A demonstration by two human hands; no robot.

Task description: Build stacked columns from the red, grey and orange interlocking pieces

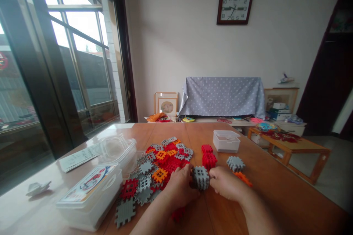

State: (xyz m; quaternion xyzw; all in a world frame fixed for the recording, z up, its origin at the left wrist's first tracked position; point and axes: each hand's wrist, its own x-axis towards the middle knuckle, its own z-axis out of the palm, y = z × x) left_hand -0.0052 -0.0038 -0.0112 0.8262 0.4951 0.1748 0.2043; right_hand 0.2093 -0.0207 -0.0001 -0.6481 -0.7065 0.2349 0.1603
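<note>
A grey block of interlocking plastic tiles (pixel 201 178), with notched edges and a grid face, stands on the wooden table between my hands. My left hand (pixel 180 181) grips its left side, fingers curled and partly hidden. At its right side, my right hand (pixel 224 181) is closed with the fingertips against the block. Just behind stand a red tile block (pixel 209 160) and a smaller red piece (pixel 206 148). Left of my left hand spreads a pile of loose red, grey and orange tiles (pixel 160 175). A red tile (pixel 178 213) shows partly below my left forearm.
A grey tile block (pixel 235 163) and an orange piece (pixel 242 178) lie to the right. Farther back is a clear plastic box (pixel 226 142). At left are a lidded box (pixel 91 194), clear lids (pixel 117 150), a paper sheet (pixel 79 158) and a crumpled wrapper (pixel 38 188).
</note>
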